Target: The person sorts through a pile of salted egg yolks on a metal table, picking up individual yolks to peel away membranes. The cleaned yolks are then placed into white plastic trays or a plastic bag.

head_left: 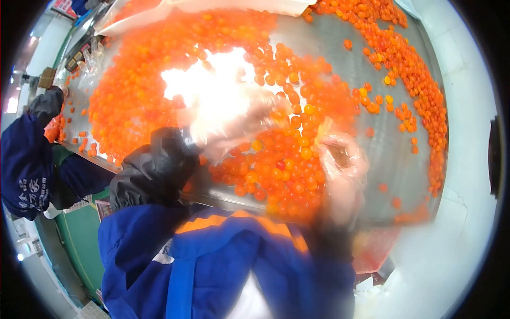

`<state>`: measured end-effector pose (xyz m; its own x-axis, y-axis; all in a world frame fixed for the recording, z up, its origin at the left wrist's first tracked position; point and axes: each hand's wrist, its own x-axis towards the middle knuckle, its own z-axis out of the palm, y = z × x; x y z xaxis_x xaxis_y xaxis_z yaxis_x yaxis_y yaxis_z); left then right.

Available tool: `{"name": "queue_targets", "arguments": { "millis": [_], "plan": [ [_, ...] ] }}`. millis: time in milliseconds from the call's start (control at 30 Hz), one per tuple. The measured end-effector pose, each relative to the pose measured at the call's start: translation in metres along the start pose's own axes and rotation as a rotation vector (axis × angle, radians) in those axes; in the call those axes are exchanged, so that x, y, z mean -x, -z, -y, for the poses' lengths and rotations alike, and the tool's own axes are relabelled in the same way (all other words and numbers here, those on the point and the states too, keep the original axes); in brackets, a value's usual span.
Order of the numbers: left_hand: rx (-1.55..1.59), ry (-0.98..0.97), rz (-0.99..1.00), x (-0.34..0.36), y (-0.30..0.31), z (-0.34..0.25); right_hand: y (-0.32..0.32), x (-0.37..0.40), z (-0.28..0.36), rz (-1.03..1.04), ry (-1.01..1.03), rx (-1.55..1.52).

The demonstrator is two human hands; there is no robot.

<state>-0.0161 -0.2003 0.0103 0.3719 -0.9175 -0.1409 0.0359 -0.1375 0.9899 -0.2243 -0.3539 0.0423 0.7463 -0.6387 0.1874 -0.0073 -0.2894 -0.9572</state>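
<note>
Many glossy orange balls that look like egg yolks (297, 186) lie on a metal table (393, 175) in front of me. My left hand (234, 122), in a clear plastic glove, is over the pile with its fingers pointing right. Strong glare and blur hide how those fingers are set. My right hand (342, 162), also gloved, is at the pile's right side. Its thumb and fingers are curled together in a pinch; a pale orange blur shows at the tips, too smeared to name.
A band of the same balls (419, 90) runs along the table's right edge. A white tray (239, 5) stands at the far side. On the left a co-worker in a navy jacket (26, 159) is at the table. A reddish crate (374, 250) sits below the near right corner.
</note>
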Motion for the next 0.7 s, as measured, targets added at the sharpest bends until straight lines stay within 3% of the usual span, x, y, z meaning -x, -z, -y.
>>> {"name": "queue_targets", "arguments": {
  "millis": [33,67,133,167,233,267,367,467,533,633,700],
  "plan": [
    [0.281,0.046,0.012,0.010,-0.011,-0.003,-0.003,-0.001,0.005,0.004,0.004,0.002],
    [0.283,0.042,0.009,0.017,-0.018,-0.006,-0.007,-0.001,0.011,0.057,0.020,0.022],
    [-0.305,-0.116,-0.022,0.026,-0.026,-0.010,-0.011,-0.003,0.013,0.125,0.096,0.109],
    [-0.304,-0.118,-0.023,0.026,-0.026,-0.009,-0.012,-0.003,0.015,0.126,0.096,0.111],
    [-0.866,-0.594,-0.080,0.026,-0.027,-0.008,-0.015,-0.003,0.021,0.144,0.110,0.098],
    [-0.865,-0.594,-0.078,0.027,-0.029,-0.014,-0.015,-0.002,0.023,0.142,0.109,0.099],
    [-1.043,-0.498,-0.027,0.031,-0.035,-0.039,-0.015,-0.002,0.023,0.144,0.159,0.123],
    [-0.819,-0.370,0.043,0.035,-0.037,-0.039,-0.017,0.001,0.019,0.149,0.187,0.152],
    [-0.451,-0.086,0.032,0.036,-0.041,-0.043,-0.018,0.002,0.017,0.148,0.215,0.198],
    [-0.186,-0.009,0.075,0.038,-0.038,-0.036,-0.016,0.003,0.019,0.192,0.214,0.256],
    [-0.203,0.017,0.073,0.041,-0.040,-0.047,-0.016,0.003,0.017,0.213,0.196,0.250]
  ]
}}
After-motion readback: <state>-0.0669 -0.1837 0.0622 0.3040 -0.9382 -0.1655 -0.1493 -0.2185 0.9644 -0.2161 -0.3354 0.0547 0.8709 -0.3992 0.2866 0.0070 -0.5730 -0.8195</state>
